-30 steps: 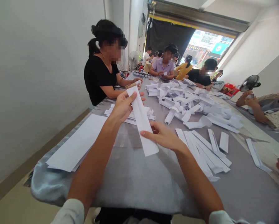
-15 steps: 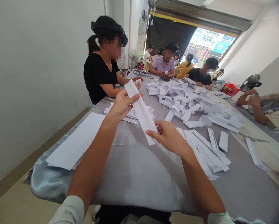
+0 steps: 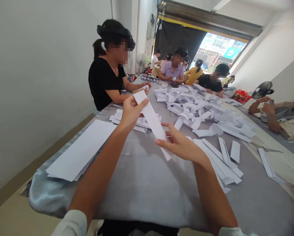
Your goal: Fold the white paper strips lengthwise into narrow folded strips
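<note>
My left hand [image 3: 132, 109] is closed on the upper end of a long white folded paper strip [image 3: 153, 119], thumb on its front face. The strip slants down to the right above the table. At its lower part is my right hand [image 3: 177, 141], its thumb across the front and its fingers loosely curved at the right edge. Beneath and behind the left hand lie several folded paper strips [image 3: 143, 124]. A stack of flat white paper sheets [image 3: 80, 149] lies left of my left forearm, and more folded strips [image 3: 218, 160] lie beside my right hand.
A large heap of folded white papers [image 3: 198, 106] covers the middle of the grey cloth-covered table [image 3: 142, 190]. A co-worker in black [image 3: 106, 82] sits close on the left. Other people sit around the far side and right. A lone strip [image 3: 268, 165] lies at right.
The strip now looks narrower and its lower end reaches further down to the right. My right hand's fingers have loosened and spread a little; my left hand keeps its hold.
</note>
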`<state>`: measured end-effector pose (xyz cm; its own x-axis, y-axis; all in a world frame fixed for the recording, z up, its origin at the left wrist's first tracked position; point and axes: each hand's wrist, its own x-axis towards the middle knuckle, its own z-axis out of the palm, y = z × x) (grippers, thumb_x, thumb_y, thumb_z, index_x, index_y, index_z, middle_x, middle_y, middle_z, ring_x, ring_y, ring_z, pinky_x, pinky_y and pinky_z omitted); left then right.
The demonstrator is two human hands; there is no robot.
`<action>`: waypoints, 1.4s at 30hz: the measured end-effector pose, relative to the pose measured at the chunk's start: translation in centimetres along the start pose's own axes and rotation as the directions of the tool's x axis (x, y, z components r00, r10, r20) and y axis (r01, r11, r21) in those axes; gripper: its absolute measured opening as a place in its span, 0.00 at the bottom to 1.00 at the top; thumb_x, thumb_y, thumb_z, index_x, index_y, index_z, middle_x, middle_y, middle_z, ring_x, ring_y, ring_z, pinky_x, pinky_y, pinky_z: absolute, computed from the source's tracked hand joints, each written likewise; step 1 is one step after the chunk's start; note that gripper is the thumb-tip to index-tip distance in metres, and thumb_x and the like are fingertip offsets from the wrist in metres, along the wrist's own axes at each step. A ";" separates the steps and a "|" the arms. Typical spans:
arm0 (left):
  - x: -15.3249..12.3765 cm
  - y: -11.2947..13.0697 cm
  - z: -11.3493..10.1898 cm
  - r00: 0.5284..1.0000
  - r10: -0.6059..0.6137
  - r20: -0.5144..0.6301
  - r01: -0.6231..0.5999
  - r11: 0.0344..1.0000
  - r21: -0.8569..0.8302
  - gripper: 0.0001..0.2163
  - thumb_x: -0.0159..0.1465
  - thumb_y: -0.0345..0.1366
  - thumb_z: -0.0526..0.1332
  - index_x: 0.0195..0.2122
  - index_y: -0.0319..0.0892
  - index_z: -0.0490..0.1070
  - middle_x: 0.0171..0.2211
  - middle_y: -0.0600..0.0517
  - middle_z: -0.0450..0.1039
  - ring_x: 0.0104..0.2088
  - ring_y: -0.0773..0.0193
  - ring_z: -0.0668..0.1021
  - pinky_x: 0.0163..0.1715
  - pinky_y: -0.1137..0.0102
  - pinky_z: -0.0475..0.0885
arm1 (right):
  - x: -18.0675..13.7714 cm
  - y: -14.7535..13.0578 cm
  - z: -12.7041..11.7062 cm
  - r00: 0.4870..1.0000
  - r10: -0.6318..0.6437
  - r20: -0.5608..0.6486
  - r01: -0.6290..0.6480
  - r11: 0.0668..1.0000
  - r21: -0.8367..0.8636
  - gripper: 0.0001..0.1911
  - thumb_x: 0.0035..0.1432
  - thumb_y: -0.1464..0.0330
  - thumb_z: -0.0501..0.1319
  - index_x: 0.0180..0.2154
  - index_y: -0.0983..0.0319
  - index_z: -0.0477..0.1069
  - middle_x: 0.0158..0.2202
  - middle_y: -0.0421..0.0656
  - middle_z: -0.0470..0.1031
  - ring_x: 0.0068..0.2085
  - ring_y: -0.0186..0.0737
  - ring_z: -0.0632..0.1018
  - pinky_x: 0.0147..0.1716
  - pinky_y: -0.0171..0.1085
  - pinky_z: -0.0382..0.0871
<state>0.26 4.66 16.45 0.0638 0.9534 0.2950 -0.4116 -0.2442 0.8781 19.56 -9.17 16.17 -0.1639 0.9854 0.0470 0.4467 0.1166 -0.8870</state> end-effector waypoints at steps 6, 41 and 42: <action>-0.3 -0.9 0.2 0.996 -0.091 -0.005 0.091 0.994 0.060 0.19 0.58 0.34 0.76 0.51 0.46 0.77 0.28 0.55 0.76 0.24 0.66 0.78 0.22 0.76 0.70 | 0.4 -0.9 -0.7 0.999 -0.023 -0.025 0.031 0.936 0.351 0.34 0.71 0.43 0.57 0.71 0.51 0.64 0.40 0.44 0.81 0.33 0.43 0.81 0.29 0.40 0.75; -3.0 1.2 1.6 0.826 -0.347 0.445 0.189 0.913 0.361 0.23 0.52 0.51 0.82 0.36 0.36 0.84 0.32 0.45 0.80 0.33 0.60 0.83 0.30 0.68 0.83 | 2.9 1.5 -2.3 0.993 -0.061 -0.097 0.095 0.916 0.391 0.26 0.53 0.53 0.79 0.47 0.60 0.80 0.34 0.42 0.81 0.30 0.37 0.79 0.28 0.37 0.82; -3.0 1.3 1.5 0.820 -0.352 0.451 0.193 0.912 0.361 0.23 0.52 0.51 0.82 0.37 0.36 0.85 0.33 0.46 0.81 0.33 0.61 0.83 0.31 0.68 0.84 | 2.8 1.4 -2.4 0.993 -0.072 -0.094 0.103 0.914 0.393 0.25 0.54 0.53 0.79 0.47 0.60 0.80 0.34 0.41 0.80 0.30 0.37 0.79 0.28 0.37 0.83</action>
<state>0.93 1.24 17.27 0.6073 0.7878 0.1023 -0.0344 -0.1026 0.9941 21.83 -5.92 16.12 -0.1120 0.9818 0.1536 0.0454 0.1595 -0.9862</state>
